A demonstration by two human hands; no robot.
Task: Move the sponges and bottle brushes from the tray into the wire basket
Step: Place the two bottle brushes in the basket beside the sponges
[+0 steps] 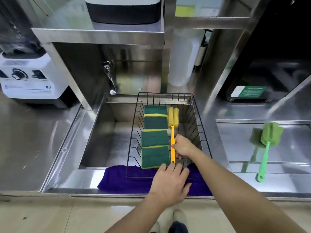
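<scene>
A black wire basket (196, 115) sits across the sink, its near end on a purple cloth. Several green-and-yellow sponges (155, 138) lie in a row inside it along its left side. Beside them lies a yellow bottle brush (172, 132), sponge head at the far end. My right hand (182, 147) is inside the basket, closed around the brush's orange-yellow handle. My left hand (170, 184) rests on the basket's near rim, fingers spread and touching the nearest sponge's corner. A green bottle brush (266, 145) lies on the steel tray (286, 158) at the right.
The steel sink (107, 140) has a faucet (110, 78) at its back left. A white blender base (30, 81) stands on the left counter. The purple cloth (127, 180) drapes over the sink's front edge. A white bottle (182, 61) and a black appliance (269, 78) stand behind.
</scene>
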